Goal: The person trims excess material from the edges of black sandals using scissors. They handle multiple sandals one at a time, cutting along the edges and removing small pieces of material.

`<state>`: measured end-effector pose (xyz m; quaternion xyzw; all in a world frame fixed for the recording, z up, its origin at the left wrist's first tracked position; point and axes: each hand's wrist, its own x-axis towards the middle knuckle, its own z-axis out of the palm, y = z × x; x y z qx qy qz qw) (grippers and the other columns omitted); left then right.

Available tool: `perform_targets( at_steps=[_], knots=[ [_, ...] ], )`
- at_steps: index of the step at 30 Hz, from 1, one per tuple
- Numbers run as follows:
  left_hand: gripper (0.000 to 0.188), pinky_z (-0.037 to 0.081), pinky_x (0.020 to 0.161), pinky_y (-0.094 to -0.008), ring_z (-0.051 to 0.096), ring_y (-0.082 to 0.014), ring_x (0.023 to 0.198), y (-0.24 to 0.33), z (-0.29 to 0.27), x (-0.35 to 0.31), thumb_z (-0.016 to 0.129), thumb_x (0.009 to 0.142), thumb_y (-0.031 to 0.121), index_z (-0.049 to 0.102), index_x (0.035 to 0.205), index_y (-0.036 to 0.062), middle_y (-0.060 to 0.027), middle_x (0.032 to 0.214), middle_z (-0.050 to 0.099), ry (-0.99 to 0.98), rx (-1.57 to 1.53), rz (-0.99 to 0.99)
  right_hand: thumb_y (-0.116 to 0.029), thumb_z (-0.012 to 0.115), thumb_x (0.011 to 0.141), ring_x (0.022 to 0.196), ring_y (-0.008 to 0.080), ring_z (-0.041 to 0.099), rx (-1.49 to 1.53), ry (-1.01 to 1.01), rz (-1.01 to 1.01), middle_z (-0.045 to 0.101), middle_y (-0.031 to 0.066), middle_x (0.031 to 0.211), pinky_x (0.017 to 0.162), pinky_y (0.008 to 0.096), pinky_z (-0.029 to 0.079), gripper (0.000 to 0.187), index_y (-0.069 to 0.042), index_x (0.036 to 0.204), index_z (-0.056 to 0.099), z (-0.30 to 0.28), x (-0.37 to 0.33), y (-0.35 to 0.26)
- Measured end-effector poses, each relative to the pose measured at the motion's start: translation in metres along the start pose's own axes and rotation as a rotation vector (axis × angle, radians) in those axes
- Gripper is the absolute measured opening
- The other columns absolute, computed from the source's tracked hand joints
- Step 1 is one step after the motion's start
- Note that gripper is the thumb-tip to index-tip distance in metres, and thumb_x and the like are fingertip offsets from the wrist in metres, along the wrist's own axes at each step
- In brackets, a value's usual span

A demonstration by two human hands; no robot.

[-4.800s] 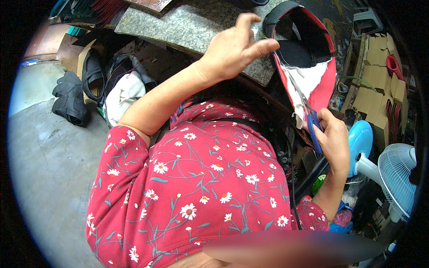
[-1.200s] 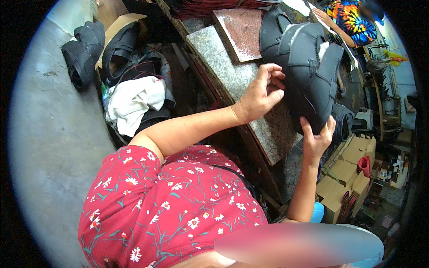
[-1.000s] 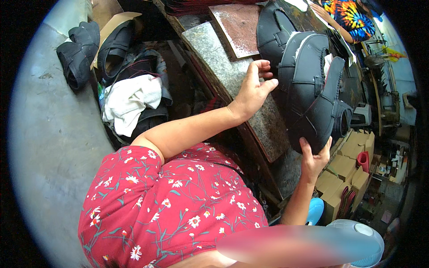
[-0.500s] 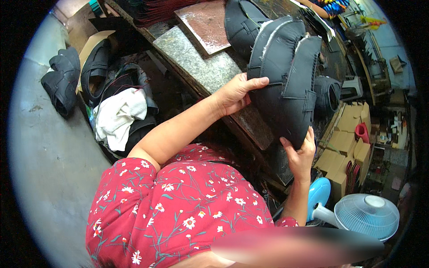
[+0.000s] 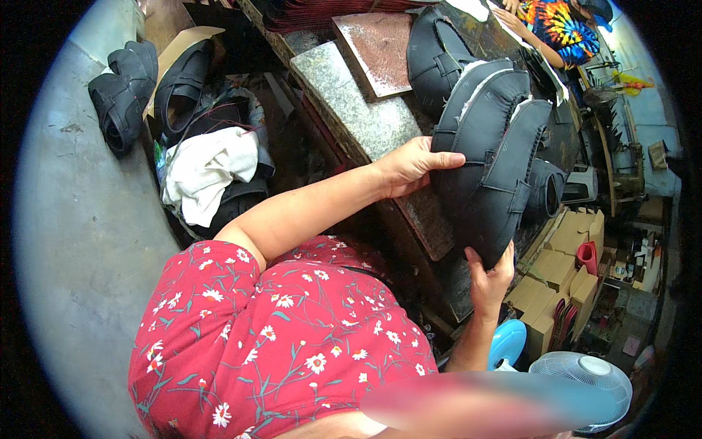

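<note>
A stack of dark curved padded pieces with white edging stands on edge over the workbench. My left hand grips its left side, thumb across the front. My right hand holds the stack's lower end from beneath. Another dark padded piece lies behind the stack on the bench.
A grey stone slab and a rusty plate lie on the bench. A white cloth tops a box of dark pieces on the floor. Cardboard boxes and a fan sit at right. A person in a tie-dye shirt works beyond.
Earlier I held scissors and a red and white piece. Over the last second both hands turned the dark stack upright and steadied it, and my left hand moved onto its side.
</note>
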<state>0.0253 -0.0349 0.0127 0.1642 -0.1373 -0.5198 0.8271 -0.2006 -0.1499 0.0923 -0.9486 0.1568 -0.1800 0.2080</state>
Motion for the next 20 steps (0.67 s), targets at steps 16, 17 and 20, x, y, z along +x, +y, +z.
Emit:
perform_targets(
  at_steps=[16,17,20],
  knots=[
    [0.060,0.049,0.101,-0.0356,0.065,-0.0186,0.111,-0.006,0.000,-0.003,0.074,0.091,0.042,0.059,0.132,0.0020,-0.0075,0.125,0.068,-0.061,0.240,0.080,-0.008,0.078,0.082,0.125,0.0412,0.054,-0.077,-0.021,-0.074,0.063,0.0245,0.128,0.109,0.0443,0.038,0.048,0.005,0.125,0.061,0.000,-0.002,0.004],
    [0.063,0.049,0.100,-0.0354,0.063,-0.0181,0.113,-0.006,0.004,-0.002,0.073,0.092,0.043,0.055,0.136,0.0019,-0.0074,0.127,0.066,-0.086,0.264,0.062,-0.009,0.079,0.083,0.126,0.0412,0.053,-0.003,0.042,-0.022,0.062,0.0232,0.130,0.110,0.0449,0.037,0.050,0.004,0.127,0.060,0.004,-0.001,0.007],
    [0.097,0.041,0.110,-0.0411,0.042,-0.0238,0.138,0.003,0.005,-0.007,0.071,0.086,0.061,0.025,0.158,0.0166,-0.0107,0.155,0.041,-0.020,0.525,-0.038,-0.013,0.078,0.086,0.133,0.0410,0.049,0.293,0.141,0.320,0.055,0.0191,0.143,0.117,0.0469,0.029,0.064,-0.005,0.143,0.051,0.006,-0.001,0.023]
  ],
)
